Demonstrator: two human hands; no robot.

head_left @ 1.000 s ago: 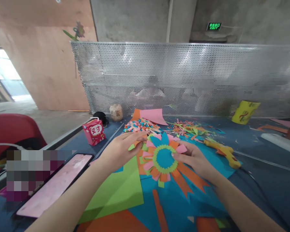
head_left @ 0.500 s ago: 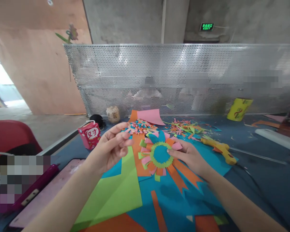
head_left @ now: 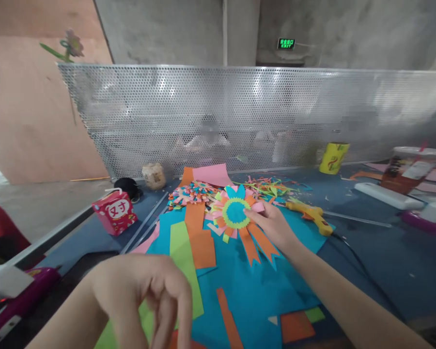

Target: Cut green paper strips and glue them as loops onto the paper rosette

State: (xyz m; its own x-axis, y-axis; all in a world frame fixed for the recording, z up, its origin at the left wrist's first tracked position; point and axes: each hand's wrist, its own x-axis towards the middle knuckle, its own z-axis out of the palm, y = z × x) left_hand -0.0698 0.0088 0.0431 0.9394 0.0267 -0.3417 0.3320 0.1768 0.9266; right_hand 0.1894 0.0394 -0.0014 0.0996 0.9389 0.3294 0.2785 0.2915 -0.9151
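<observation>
My right hand (head_left: pixel 272 223) grips the right side of a paper rosette (head_left: pixel 236 213), thumb on its front. The rosette has a blue disc on a scalloped green ring, pink, orange and green loops around it, blue pieces on top and notched orange tails below. Near the lower edge, my left hand (head_left: pixel 148 291) points downward with thumb and index finger apart. Nothing shows in it; its fingertips are cut off by the picture edge. Below it lies green paper (head_left: pixel 185 266). Large blue paper (head_left: pixel 250 291) spreads under the rosette, with an orange strip (head_left: pixel 227 315) on it.
More looped paper flowers (head_left: pixel 192 194) and a heap of paper shreds (head_left: pixel 269 186) lie behind. A yellow glue gun (head_left: pixel 310 215) with a cable rests at right. A red carton (head_left: pixel 115 212), a jar (head_left: pixel 153 176), a yellow can (head_left: pixel 333 158) and a perforated metal screen (head_left: pixel 203 106) stand around.
My left hand has dropped from beside the rosette to the lower edge, its fingers turned downward. The right hand keeps hold of the rosette. The view has swung right.
</observation>
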